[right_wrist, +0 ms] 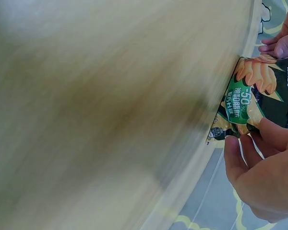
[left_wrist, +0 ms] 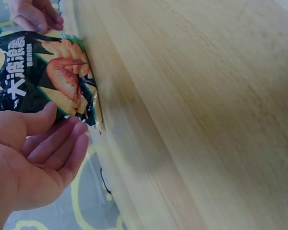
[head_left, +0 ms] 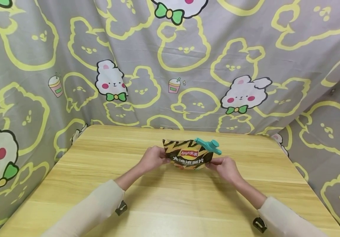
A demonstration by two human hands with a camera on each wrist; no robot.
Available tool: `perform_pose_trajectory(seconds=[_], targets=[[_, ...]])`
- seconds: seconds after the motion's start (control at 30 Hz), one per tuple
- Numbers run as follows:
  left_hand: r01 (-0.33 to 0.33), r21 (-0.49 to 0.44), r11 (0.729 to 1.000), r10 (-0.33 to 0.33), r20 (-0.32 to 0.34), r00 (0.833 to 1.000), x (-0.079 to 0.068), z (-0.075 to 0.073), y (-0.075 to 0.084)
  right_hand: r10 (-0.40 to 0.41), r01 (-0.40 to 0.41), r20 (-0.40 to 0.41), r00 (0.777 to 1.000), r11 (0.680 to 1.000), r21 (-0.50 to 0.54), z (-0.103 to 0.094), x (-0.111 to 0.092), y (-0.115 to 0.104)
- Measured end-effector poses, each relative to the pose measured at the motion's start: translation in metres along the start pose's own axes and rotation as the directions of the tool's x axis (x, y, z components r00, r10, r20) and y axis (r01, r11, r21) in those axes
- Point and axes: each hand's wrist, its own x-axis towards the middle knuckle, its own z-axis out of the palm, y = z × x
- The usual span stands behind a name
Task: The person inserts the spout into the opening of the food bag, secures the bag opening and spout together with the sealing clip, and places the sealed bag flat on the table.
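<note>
A Lay's potato chip bag (head_left: 189,158), black and gold, stands upright over the table with its printed front facing me. Across its top right corner sits a teal bag clip (head_left: 208,145) with a round knob. My left hand (head_left: 155,158) pinches the bag's left edge, thumb in front and fingers behind. On the opposite edge my right hand (head_left: 225,168) pinches it in the same way. In the right wrist view the bag's lower end (right_wrist: 237,103) shows close to the tabletop; I cannot tell whether it touches. The bag's back is hidden.
A light wooden table (head_left: 170,204) spreads out beneath both hands. Behind it and at both sides hangs a grey curtain (head_left: 146,49) with cartoon prints. Dark straps show at the left cuff (head_left: 121,208) and the right cuff (head_left: 259,224).
</note>
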Motion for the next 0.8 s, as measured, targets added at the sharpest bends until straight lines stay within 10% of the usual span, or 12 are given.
perform_pose_trajectory(seconds=[0.8], targets=[[0.129,-0.071,0.989,-0.127,0.026,0.991,0.007,-0.011,0.008,0.169,-0.181,0.091,0.982,0.973,0.146,-0.008,0.001,-0.019]])
